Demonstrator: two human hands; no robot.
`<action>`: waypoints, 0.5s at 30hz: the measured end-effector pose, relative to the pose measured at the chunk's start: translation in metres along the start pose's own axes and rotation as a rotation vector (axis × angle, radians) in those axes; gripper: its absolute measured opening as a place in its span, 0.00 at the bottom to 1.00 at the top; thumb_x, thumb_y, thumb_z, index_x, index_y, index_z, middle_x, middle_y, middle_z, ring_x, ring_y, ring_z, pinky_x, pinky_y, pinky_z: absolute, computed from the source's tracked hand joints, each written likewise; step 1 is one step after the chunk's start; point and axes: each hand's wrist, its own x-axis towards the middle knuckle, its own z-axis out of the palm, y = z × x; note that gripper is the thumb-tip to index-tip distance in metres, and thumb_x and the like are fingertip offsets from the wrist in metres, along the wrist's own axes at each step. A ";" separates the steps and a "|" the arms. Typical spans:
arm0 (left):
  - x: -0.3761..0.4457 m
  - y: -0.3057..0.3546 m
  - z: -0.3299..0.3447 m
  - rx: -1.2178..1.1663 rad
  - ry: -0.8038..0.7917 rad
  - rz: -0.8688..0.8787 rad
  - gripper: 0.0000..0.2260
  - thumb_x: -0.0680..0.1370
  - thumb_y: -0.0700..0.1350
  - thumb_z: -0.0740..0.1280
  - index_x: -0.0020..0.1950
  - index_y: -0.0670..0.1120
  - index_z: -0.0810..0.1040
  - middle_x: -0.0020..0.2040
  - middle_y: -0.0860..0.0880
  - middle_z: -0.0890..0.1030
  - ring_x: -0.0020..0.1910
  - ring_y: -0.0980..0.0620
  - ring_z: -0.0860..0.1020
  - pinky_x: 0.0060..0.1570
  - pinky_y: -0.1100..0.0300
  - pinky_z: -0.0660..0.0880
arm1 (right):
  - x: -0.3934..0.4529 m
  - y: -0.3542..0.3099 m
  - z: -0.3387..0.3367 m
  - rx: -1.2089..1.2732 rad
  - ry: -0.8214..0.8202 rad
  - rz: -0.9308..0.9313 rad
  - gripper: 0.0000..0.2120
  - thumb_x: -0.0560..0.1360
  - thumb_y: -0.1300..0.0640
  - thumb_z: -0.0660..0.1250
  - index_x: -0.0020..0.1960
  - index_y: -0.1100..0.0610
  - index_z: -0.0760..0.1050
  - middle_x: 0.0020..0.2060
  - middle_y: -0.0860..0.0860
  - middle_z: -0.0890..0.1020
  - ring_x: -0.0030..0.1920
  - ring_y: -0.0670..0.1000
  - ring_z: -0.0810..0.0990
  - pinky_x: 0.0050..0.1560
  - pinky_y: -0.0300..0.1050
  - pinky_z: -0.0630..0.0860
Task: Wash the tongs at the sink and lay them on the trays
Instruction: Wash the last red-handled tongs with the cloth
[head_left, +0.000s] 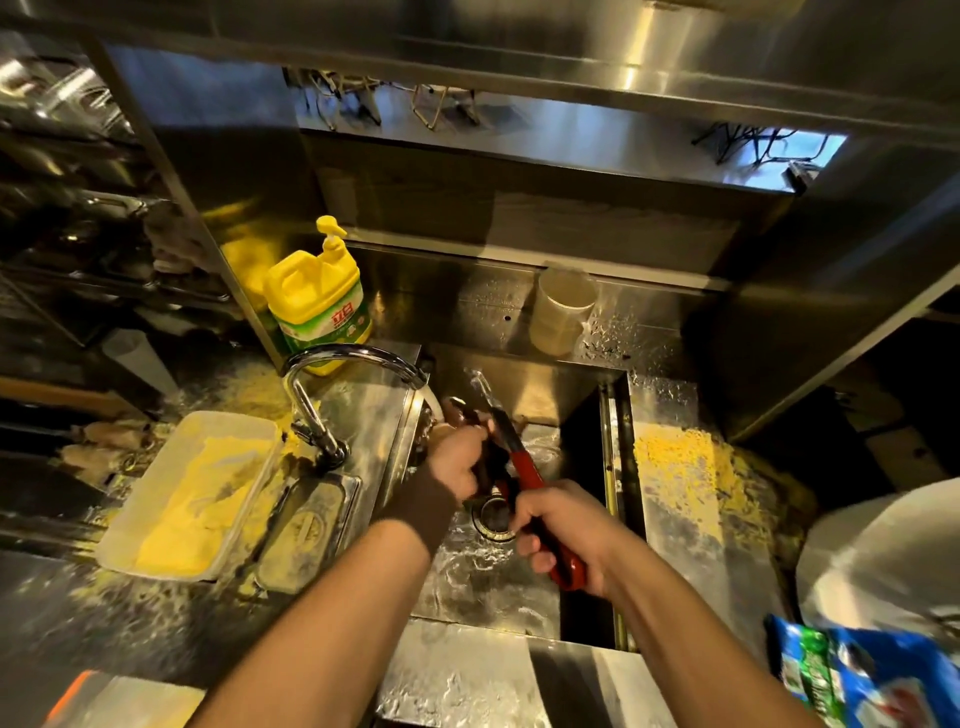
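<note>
Over the steel sink (524, 587) the right hand (558, 530) has its grip curled round the red handle of the tongs (522, 467), whose metal tips point up and away toward the curved tap (332, 384). The left hand (460, 460), a dark band at its wrist, grips the tongs further up, just beside the tap's spout. The tongs are held above the drain (493, 517). On the table left of the sink lie a plastic tub (192, 493) of yellow crumb and a small metal tray (306, 530). A yellow bottle of dish soap (319, 301) stands behind the tap, and a clear cup (561, 312) stands behind the sink
</note>
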 end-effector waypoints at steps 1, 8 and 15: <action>-0.002 -0.003 0.000 0.000 -0.017 -0.013 0.10 0.81 0.31 0.60 0.61 0.35 0.75 0.56 0.32 0.81 0.41 0.41 0.81 0.34 0.48 0.81 | 0.001 0.001 0.004 -0.009 0.019 -0.008 0.15 0.67 0.70 0.62 0.52 0.62 0.68 0.30 0.52 0.69 0.25 0.48 0.66 0.19 0.38 0.61; 0.004 0.002 -0.004 0.061 -0.087 -0.067 0.10 0.82 0.35 0.61 0.62 0.37 0.75 0.53 0.40 0.79 0.42 0.45 0.81 0.45 0.55 0.81 | 0.000 0.006 0.004 -0.016 0.003 0.026 0.14 0.65 0.69 0.63 0.50 0.62 0.68 0.28 0.52 0.68 0.25 0.48 0.65 0.18 0.38 0.61; 0.012 -0.003 -0.006 -0.011 -0.016 -0.054 0.08 0.83 0.38 0.59 0.56 0.39 0.77 0.45 0.40 0.83 0.43 0.43 0.81 0.52 0.51 0.82 | -0.006 -0.003 0.001 -0.115 0.018 0.039 0.10 0.67 0.69 0.63 0.48 0.63 0.69 0.24 0.51 0.69 0.21 0.47 0.65 0.18 0.37 0.63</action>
